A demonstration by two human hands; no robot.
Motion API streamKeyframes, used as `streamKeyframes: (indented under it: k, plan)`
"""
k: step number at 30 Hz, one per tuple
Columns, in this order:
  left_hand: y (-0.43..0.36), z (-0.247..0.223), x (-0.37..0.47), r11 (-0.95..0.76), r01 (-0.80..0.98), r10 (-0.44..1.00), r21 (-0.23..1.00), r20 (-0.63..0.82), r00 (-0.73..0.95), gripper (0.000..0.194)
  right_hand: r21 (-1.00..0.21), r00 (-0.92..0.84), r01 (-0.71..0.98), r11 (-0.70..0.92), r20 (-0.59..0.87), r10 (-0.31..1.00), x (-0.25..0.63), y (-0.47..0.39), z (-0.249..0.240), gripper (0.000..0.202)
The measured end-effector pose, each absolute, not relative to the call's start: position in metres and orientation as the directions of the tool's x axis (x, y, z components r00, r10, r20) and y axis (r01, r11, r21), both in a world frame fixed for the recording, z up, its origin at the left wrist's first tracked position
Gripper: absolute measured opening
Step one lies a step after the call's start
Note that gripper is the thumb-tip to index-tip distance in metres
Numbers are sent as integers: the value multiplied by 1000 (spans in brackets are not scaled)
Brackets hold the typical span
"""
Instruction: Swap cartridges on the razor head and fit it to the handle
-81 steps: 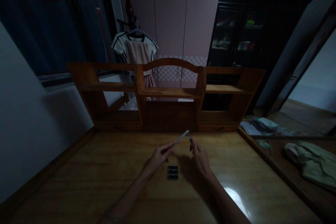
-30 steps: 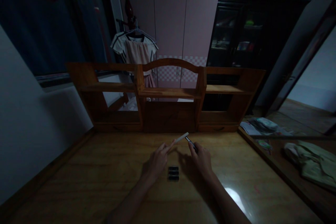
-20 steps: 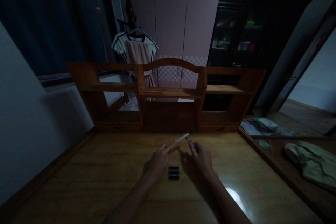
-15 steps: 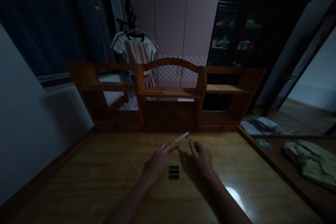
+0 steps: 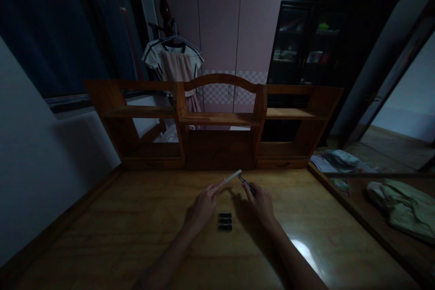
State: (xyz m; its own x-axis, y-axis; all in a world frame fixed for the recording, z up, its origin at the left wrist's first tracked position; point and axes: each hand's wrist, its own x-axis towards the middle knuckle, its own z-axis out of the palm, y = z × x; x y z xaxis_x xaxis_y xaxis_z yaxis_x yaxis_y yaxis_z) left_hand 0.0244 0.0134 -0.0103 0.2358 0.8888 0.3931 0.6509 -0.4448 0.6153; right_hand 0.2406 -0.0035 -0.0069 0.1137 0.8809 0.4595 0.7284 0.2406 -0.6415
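Note:
My left hand is closed on a thin pale stick, which slants up and to the right over the wooden desk. In my right hand is a slim dark tool with a bent metal end. That end meets or nearly meets the stick close to its tip; whether they touch is too small to tell. On the desk between my forearms lie three small black pieces stacked in a short column.
A wooden shelf unit stands along the desk's back edge. Beyond the raised right edge are papers and a plastic bag, and a pale green cloth. A wall borders the left side.
The stick has shifted slightly left, and the tool's bent end now sits at its tip from a slightly different angle. Both hands keep their holds. The view has moved a little.

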Motion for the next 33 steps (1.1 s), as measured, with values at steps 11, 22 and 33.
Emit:
streamKeyframes:
  k: [11,22,33]
  plan:
    - [34,-18,17,-271,115,961,956,261,96,49,-708,139,658,256,449,883,242,-5,-1,39]
    - [33,-22,24,-268,89,955,959,252,159,45,-716,150,644,269,463,873,240,-7,3,39]
    - [34,-19,22,-325,151,937,933,297,183,40,-690,116,682,243,429,896,239,-7,1,40]
